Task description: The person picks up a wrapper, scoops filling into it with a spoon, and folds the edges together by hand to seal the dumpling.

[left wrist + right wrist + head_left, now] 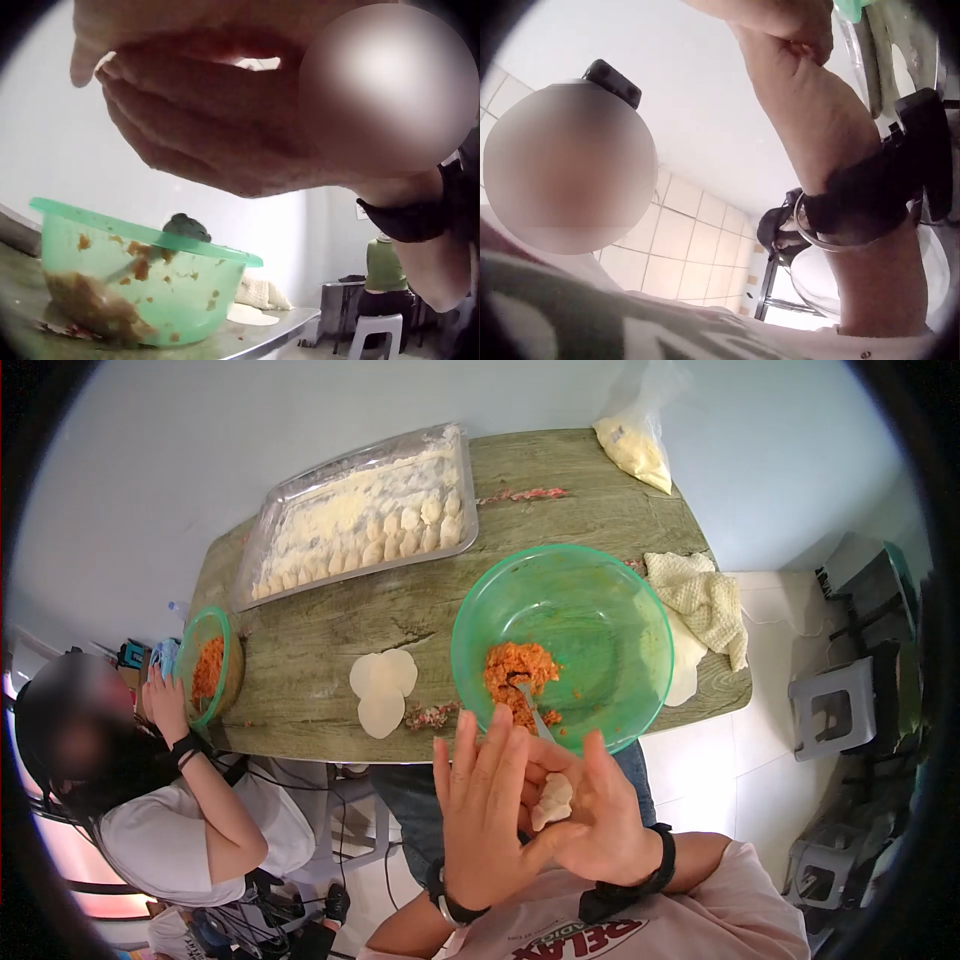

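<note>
In the head view, a small pale dumpling (553, 803) lies between the two hands above the lap. The right hand (612, 822) cups it with curled fingers, thumb raised. The left hand (485, 810) has its fingers extended, its thumb near the dumpling. The left wrist view shows the right hand (210, 124) from outside, hiding most of the dumpling. Just beyond the hands is a green bowl (610, 615) with orange filling (520, 660) and a spoon (541, 726). Pale round wrappers (381, 705) overlap on the table left of the bowl.
A floured tray (360, 572) with rows of dumplings is at the table's back left. A cloth (700, 595) and more dough (684, 665) are right of the bowl, a bag (637, 450) behind. Another person (160, 820) sits left beside a smaller bowl (232, 670).
</note>
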Tool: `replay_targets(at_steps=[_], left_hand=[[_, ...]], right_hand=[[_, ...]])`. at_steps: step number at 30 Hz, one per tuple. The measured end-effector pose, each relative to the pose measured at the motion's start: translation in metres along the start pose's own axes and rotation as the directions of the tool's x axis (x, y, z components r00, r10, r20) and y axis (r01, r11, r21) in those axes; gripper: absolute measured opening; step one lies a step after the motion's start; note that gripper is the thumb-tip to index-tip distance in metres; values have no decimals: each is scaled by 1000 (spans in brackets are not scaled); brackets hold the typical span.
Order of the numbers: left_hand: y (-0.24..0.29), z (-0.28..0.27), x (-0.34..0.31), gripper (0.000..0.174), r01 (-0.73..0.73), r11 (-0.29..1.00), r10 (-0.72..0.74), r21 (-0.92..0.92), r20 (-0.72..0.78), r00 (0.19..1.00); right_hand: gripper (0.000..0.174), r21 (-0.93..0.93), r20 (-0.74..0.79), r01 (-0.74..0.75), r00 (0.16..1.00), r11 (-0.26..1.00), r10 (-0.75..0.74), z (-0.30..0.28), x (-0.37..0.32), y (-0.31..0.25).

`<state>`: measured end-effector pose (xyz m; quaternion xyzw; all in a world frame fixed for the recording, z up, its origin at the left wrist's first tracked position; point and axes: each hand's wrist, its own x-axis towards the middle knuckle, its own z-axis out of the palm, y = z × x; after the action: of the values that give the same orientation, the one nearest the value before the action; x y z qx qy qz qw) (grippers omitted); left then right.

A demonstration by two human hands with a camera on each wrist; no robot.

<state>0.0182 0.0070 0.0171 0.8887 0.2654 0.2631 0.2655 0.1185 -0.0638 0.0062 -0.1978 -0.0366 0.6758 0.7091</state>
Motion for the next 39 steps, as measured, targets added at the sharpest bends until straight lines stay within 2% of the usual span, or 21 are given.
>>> replay_targets(at_steps=[7, 9, 11, 12, 13, 15, 17, 18, 21, 23, 24, 25, 27, 29, 30, 31, 32, 33, 35, 37, 39], left_hand=[[-6, -3, 4, 44, -183, 980, 183, 82, 13, 983], [-2, -6, 8, 36, -202, 978, 206, -53, 69, 976], [2, -12, 23, 30, -136, 986, 145, -98, 100, 984], [-2, -15, 27, 30, -1, 949, 48, -316, 141, 989], [-7, -17, 30, 29, 137, 849, -36, -511, 202, 979], [-22, -22, 31, 32, 401, 634, -264, -661, 302, 916], [-26, -35, 54, 32, 433, 468, -361, -770, 280, 890], [-32, -41, 65, 32, 424, 474, -363, -772, 267, 892], [-62, -53, 100, 31, 350, 569, -380, -744, 139, 914], [-83, -59, 123, 30, 340, 590, -428, -732, 74, 901], [-93, -64, 135, 30, 324, 597, -425, -734, 54, 904], [-104, -70, 146, 30, 374, 605, -449, -703, 87, 890], [-121, -79, 170, 29, 414, 614, -472, -672, 107, 875], [-136, -85, 193, 29, 496, 723, -553, -481, 29, 833], [-147, -87, 205, 29, 492, 725, -552, -482, 19, 833], [-161, -89, 215, 29, 481, 800, -522, -359, -18, 853], [-175, -89, 225, 29, 465, 856, -487, -226, -49, 872], [-191, -86, 234, 29, 467, 855, -490, -225, -54, 870], [-218, -77, 250, 26, 491, 869, -494, -55, -100, 864], [-230, -67, 260, 26, 520, 854, -516, -4, -121, 848], [-244, -57, 267, 26, 529, 822, -517, 211, -114, 848]], right_hand=[[70, -22, 14, 116, 993, 993, -116, 4, 0, -9], [81, -168, 35, 178, 984, 970, -174, 6, 1, -12], [81, -141, 40, 186, 983, 973, -182, 2, 0, -14], [79, -136, 79, 249, 968, 959, -240, 0, -2, -17], [78, -127, 117, 312, 947, 942, -298, -2, -5, -19], [80, -153, 45, 362, 932, 919, -360, -8, -11, -28], [73, -380, 88, 594, 786, 709, -612, -23, -21, -44], [70, -463, 27, 636, 706, 617, -707, -31, -25, -52], [60, -684, -27, 646, 442, 339, -897, -65, -31, -79], [52, -848, -34, 495, 305, 189, -952, -86, -35, -95], [41, -864, -37, 477, 254, 159, -966, -101, -38, -101], [41, -859, -24, 489, 259, 152, -966, -113, -37, -105], [35, -954, 32, 299, 150, 15, -988, -135, -33, -111], [36, -969, 51, 247, 125, -18, -991, -160, -29, -113], [34, -978, 69, 201, 81, -51, -994, -169, -26, -113], [32, -985, 87, 152, 39, -81, -995, -173, -23, -112], [33, -988, 104, 124, 56, -96, -993, -169, -22, -111], [33, -987, 105, 128, 61, -97, -993, -167, -22, -110], [34, -986, 164, 19, 55, -163, -985, -167, -20, -109], [35, -984, 175, 43, 67, -172, -982, -173, -20, -110], [36, -986, 169, 11, 83, -168, -982, -172, -20, -110]])
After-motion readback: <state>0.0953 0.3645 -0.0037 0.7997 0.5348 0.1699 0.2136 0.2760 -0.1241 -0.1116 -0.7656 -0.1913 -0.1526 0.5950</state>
